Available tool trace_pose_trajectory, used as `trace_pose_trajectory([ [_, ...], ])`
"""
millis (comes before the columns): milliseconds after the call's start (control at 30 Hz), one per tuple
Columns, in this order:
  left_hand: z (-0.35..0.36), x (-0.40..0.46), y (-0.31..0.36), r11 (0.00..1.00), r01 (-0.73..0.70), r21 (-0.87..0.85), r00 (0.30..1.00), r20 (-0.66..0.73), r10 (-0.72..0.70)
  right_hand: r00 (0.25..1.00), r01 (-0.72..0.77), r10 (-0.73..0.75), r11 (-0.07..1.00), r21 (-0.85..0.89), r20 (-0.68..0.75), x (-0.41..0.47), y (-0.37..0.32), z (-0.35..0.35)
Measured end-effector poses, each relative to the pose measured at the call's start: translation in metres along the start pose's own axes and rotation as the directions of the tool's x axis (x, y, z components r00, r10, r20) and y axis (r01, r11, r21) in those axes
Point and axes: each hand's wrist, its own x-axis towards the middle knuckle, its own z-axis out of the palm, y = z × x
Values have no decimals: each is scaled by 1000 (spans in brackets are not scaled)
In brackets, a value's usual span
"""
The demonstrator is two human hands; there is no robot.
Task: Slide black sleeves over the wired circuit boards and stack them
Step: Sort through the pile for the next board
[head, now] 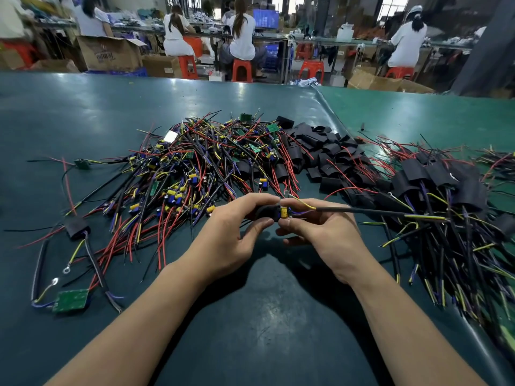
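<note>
Black sleeve [264,212], matte, tubular, pinched by left hand [231,232].

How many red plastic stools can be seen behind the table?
5 red stools: one under a seated person, one under the next person, one free, one at far right, one further back. Others may be hidden.

Bare mat [264,316] near, wired boards pile [195,168] left, sleeved stack [440,196] right

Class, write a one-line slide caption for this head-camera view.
Left hand and right hand slide a black sleeve over a wired circuit board beside heaped boards.
</note>
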Motion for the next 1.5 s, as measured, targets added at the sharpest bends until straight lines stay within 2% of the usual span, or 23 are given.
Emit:
trace_pose_trajectory([
  [167,-3,1,-3,1000,0,8,1000,-13,0,996,-89,86,991,105,29,0,-4,1],
  [367,1,0,-1,999,-16,28,1000,6,16,985,-130,147,977,169,-90,3,-1,1],
  [633,1,0,-1,1000,-15,27,1000,3,15,971,-201,230,936,288,-70,5,3,-3],
  [867,3,0,1,1000,-19,-17,1000,4,19,942,-252,312,902,351,-126,6,1,-4],
  [967,3,1,3,999,-35,-26,999,-10,35,942,-235,300,909,345,-149,5,0,-2],
  [1167,3,1,1,998,-66,6,997,-31,66,949,-196,238,958,208,-205,4,0,3],
  [1400,1,0,0,994,-80,70,997,-3,80,963,-150,197,958,243,-182,2,2,6],
  [1500,1,0,4,989,-89,116,996,-8,91,972,-84,142,953,291,-185,3,1,9],
])
